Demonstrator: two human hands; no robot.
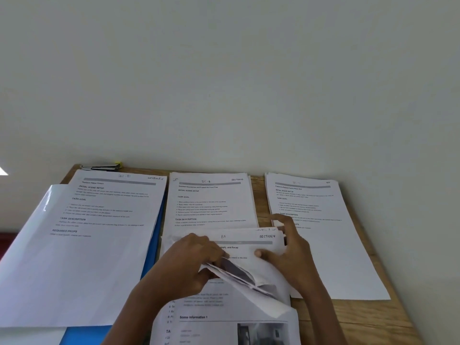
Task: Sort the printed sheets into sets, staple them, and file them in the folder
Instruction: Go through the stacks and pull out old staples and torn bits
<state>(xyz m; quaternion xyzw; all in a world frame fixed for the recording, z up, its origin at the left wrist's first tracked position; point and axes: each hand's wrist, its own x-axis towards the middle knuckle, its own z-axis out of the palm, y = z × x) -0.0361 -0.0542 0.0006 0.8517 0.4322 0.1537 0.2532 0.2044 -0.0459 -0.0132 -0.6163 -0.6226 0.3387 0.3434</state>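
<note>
stack in hand: the loose printed stack (231, 290) sits dead centre, near edge of the counter (358, 317), long axis 12-to-6, top sheet marked "SECTION 4".
left hand: your left hand (191, 260) pinches a lifted, curled sheaf of pages (239, 272) at the stack's middle, fingers closed on the paper.
right hand: your right hand (286, 250) has its thumb pressing down on the top sheet and its fingers curled round the stack's right top corner; closed on paper, not spread.
key relation: both hands are on the stack already; the three sorted piles lie past them, from 10 to 2 o'clock.
left pile: "Section 5" pile (109, 220) at 10 o'clock, lying on the open blue folder (159, 232), clear flap (42, 215) turned out left.
middle pile: "Section 6" pile (211, 200) at 12 o'clock, its lower edge tucked under the stack's top. Closest drop.
right pile: third pile (321, 220) at 2 o'clock, header too blurred to read, just beside your right hand.
stapler: one black stapler (104, 167) at the far left corner, 11 o'clock, well apart; your left hand is nearer it.
counts: three sorted piles, one loose stack, one folder, one stapler.
judgement: a Section 4 sheet looks to need a new spot; none of the readable headers match.
</note>
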